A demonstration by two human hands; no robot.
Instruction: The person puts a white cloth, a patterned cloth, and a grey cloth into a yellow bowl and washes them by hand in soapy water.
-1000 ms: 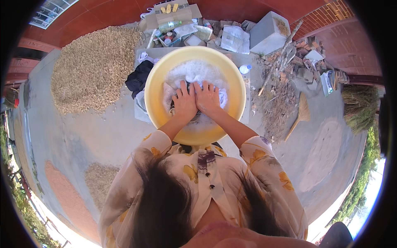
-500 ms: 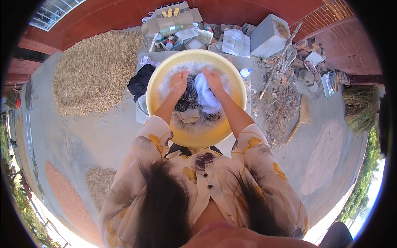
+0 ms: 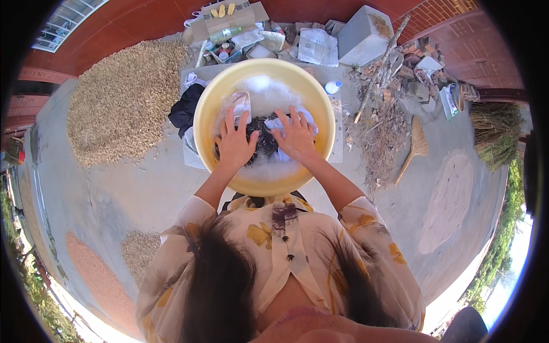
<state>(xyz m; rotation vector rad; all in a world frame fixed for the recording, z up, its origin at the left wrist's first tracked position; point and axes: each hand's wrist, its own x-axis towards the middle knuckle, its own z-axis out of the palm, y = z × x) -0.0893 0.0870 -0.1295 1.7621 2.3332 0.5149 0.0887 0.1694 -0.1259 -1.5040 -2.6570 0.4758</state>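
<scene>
Centre of frame: a yellow basin (image 3: 251, 184), suds (image 3: 277, 94) thick toward its upper part, wet cloth inside. The dark patterned cloth (image 3: 261, 140) lies mid-basin; a pale cloth (image 3: 242, 102) sits at the upper left of the pile, a white cloth (image 3: 310, 116) at the right.

Left hand (image 3: 235, 146) palm down, fingers spread, just below the pale cloth. Right hand (image 3: 297, 139) likewise spread, over the white cloth. Neither is clenched; no fold pinched that I can make out. Contact under the palms: cannot tell.

Risks, as I judge them. Light and dark pieces lie together in one basin; if the dark one sheds dye, the white could be stained. Spread fingers have little purchase on soapy fabric, so a hard push could skid and send suds over the rim. Uneven weight on one side might tip or slide the basin; its footing is hidden from where I stand.

Outside, left: a black cloth bundle (image 3: 186, 106), close enough to catch splashes. Upper right of the basin: a small bottle (image 3: 333, 87), easily knocked if the basin shifts that way. Farther right, loose debris (image 3: 377, 150) on the ground; anything dropped there would pick up dirt.
</scene>
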